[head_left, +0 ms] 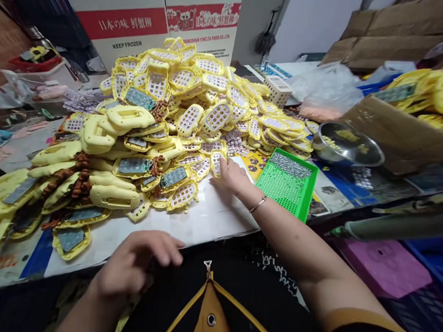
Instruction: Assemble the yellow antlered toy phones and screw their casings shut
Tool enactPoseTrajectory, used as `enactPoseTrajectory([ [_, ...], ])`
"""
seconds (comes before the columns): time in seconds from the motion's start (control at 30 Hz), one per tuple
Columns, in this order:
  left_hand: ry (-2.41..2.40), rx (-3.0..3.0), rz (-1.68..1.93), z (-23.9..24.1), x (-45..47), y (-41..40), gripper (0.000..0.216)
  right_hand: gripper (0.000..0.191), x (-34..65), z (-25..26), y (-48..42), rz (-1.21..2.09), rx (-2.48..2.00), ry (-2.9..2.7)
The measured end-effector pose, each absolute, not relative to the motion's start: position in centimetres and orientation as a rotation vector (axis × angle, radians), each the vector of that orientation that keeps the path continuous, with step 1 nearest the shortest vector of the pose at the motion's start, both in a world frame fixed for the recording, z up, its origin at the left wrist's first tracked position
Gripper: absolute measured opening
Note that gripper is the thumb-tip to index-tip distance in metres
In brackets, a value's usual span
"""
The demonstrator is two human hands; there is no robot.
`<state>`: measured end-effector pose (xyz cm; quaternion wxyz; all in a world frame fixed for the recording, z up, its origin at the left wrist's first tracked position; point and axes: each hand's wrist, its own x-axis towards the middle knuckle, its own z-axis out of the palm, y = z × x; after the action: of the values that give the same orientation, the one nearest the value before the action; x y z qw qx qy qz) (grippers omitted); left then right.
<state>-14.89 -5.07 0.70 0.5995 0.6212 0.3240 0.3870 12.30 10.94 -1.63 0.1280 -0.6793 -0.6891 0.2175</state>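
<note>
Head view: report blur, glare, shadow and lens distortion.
In the head view, the left hand is blurred, the right hand clearer; in the head view, the metal bowl catches bright reflections and a soft shadow darkens the white sheet beside the right hand; the head view also looks wide-angle, stretched toward its edges.

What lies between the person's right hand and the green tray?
In the head view, a strip of white surface and a yellow printed patch show between the right hand and green tray.

Bare right hand (232,178) outstretched, bare right forearm (295,241) slanting inward; blurred bare left hand (140,250) lower, fingers (164,251) loosely bent.
</note>
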Motion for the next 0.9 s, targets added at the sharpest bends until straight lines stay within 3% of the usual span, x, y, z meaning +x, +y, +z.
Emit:
enactPoseTrajectory([
  [0.1,0.815,1.504,0.87,-1.3,-11.7,-1.4,0.03,0.052,13.7,-0.6,12.7,0.764,-1.995,-1.928],
  [0.2,1.078,1.95,0.951,-2.4,-9.2,-0.2,0.013,0.042,15.7,0.8,12.6,0.965,-1.935,-1.831],
  [0.37,1.163,2.937,1.232,-2.2,-6.6,1.5,0.054,0.037,16.4,2.3,7.5,1.741,-1.257,-1.6],
  [0.5,0.808,3.169,1.153,-1.6,-5.2,3.6,0.046,0.048,16.4,2.8,3.9,2.147,-0.744,-1.626],
  [0.6,0.859,2.98,1.204,-1.5,-4.9,4.2,0.054,0.056,18.3,3.5,4.9,1.877,-0.916,-1.89],
  [0.73,1.298,2.287,1.173,-0.6,-5.1,4.1,0.072,0.042,20.8,3.5,10.0,0.781,-1.836,-2.635],
  [0.8,1.298,1.866,1.079,0.0,-5.2,3.9,0.069,0.039,21.1,2.6,12.5,0.697,-1.98,-2.796],
  [0.9,1.07,1.407,0.877,0.5,-4.9,3.8,0.066,0.033,20.9,1.2,14.9,0.912,-1.939,-2.894],
])
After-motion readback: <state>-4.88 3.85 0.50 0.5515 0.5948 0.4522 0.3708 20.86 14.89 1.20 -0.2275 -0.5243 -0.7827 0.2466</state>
